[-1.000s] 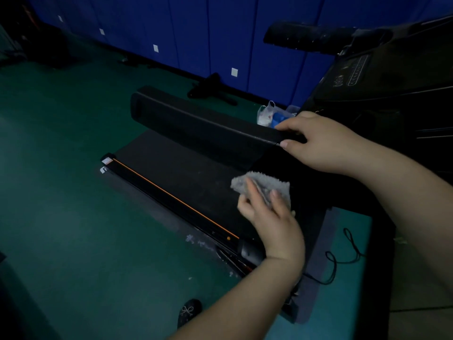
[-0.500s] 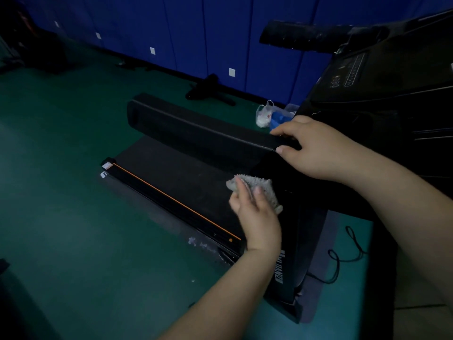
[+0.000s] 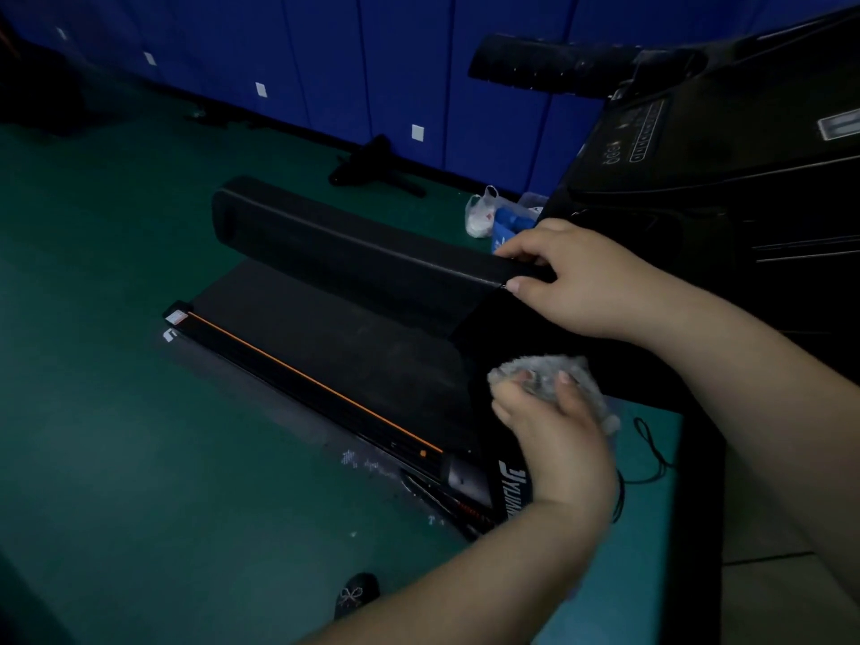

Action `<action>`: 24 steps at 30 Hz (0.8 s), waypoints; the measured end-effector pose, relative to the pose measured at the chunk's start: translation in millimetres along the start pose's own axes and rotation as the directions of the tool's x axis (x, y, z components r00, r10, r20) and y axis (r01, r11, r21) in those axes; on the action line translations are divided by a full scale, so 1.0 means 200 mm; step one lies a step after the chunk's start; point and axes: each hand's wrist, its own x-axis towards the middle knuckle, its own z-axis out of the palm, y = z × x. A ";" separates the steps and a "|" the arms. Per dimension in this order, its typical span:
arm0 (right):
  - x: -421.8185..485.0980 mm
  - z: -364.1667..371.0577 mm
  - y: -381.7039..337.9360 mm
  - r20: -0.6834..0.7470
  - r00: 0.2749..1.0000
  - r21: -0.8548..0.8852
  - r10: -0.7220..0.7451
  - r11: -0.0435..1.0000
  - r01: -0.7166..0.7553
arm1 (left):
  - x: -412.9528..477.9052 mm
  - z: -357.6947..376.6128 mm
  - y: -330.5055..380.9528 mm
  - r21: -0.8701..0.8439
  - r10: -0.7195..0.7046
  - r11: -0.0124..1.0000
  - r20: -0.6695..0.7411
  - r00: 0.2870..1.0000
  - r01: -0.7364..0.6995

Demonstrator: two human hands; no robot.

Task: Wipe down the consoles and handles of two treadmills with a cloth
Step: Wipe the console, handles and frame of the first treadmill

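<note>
A black treadmill fills the right side, with its console at upper right. Its near padded handle runs out to the left above the belt. My right hand grips this handle at the console end, thumb under and fingers over. Below it, my left hand holds a bunched grey cloth against the dark upright under the handle. The far handle sticks out at the top.
Green floor lies to the left. A blue padded wall runs along the back. A white plastic bag sits past the handle. A black cable loops on the floor at right. A dark shoe shows at the bottom.
My left hand has slid the cloth to the right and a little down along the upright. My right hand keeps its grip on the handle.
</note>
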 end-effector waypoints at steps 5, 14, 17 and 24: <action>0.00 -0.01 0.00 0.013 1.000 -0.004 -0.009 1.000 0.009 | -0.07 -0.01 -0.14 -0.017 0.109 0.994 0.249 0.962 -0.108; -0.01 -0.01 0.01 0.004 1.000 0.004 -0.004 1.000 0.004 | 0.13 -0.22 -0.05 -0.043 0.400 0.910 -0.162 0.902 -0.412; -0.01 -0.01 0.00 0.001 1.000 -0.011 0.004 1.000 -0.004 | 0.18 -0.17 -0.09 0.093 0.440 0.897 -0.090 0.893 -0.433; -0.01 -0.01 -0.02 0.010 0.998 0.025 0.063 0.998 -0.064 | 0.52 -0.62 -0.01 0.014 0.273 0.956 -0.415 0.868 -0.294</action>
